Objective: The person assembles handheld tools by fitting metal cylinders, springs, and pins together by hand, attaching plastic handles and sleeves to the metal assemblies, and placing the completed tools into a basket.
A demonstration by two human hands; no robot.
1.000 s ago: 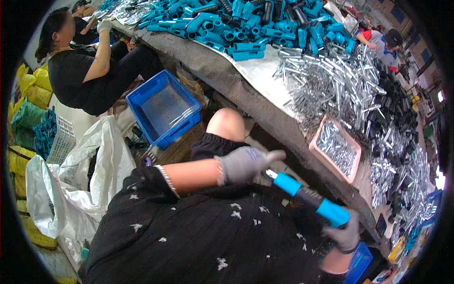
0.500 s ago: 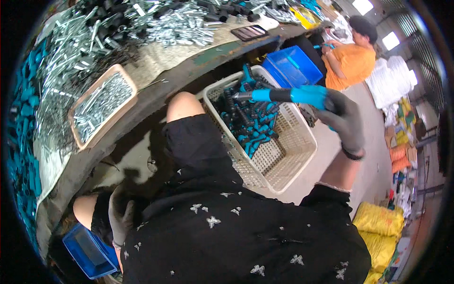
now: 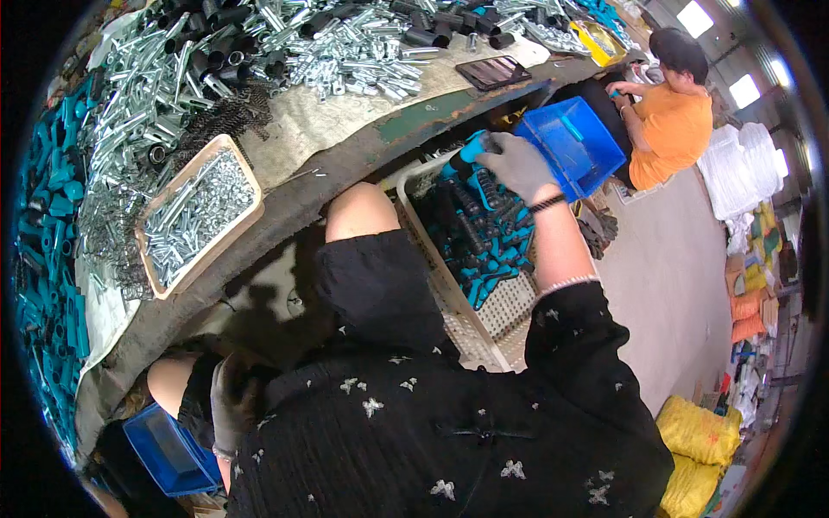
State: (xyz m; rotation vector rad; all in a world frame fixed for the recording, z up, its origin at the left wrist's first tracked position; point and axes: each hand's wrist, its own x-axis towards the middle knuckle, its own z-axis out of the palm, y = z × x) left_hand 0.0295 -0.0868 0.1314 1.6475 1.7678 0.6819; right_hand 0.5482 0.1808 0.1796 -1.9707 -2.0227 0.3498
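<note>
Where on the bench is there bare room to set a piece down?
One bare strip of table cover: between the tray of metal pins, the silver tubes and the dark phone. Elsewhere parts crowd the top. The white basket under the right hand is packed with teal-and-black handles.

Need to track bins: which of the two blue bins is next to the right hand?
The blue bin at the crate's far end, beside the right hand; the other blue bin sits low by the left hand.

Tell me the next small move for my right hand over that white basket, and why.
Probably open the fingers and let the blue-and-black handle drop. Your gloved right hand holds it just above the white basket, which already holds a pile of like handles. Your left hand rests idle by your knee.
</note>
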